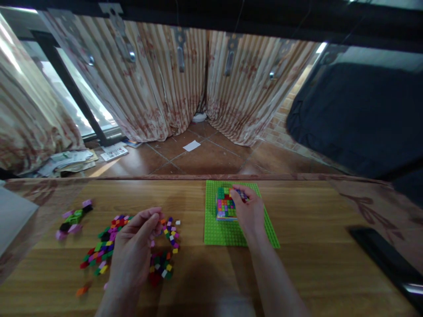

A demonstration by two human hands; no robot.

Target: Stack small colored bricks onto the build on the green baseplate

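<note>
A green studded baseplate [224, 237] lies right of the middle on the wooden table. On its upper part stands a low, multicoloured block of toy bricks [225, 207]. My right hand [250, 213] reaches over that block, thumb and fingers closed together at its top; any brick between them is hidden. My left hand [134, 244] hovers over the loose bricks [104, 251], its thumb and fingertips pinched. What the pinch holds, if anything, is too small to make out. More small bricks [172, 235] lie just right of my left hand.
A separate group of pink, green and black bricks [74, 220] lies at the far left. An orange brick [82, 290] is near the front. A dark flat device [383, 259] rests at the right edge of the table [307, 246]. Striped curtains [158, 88] hang beyond.
</note>
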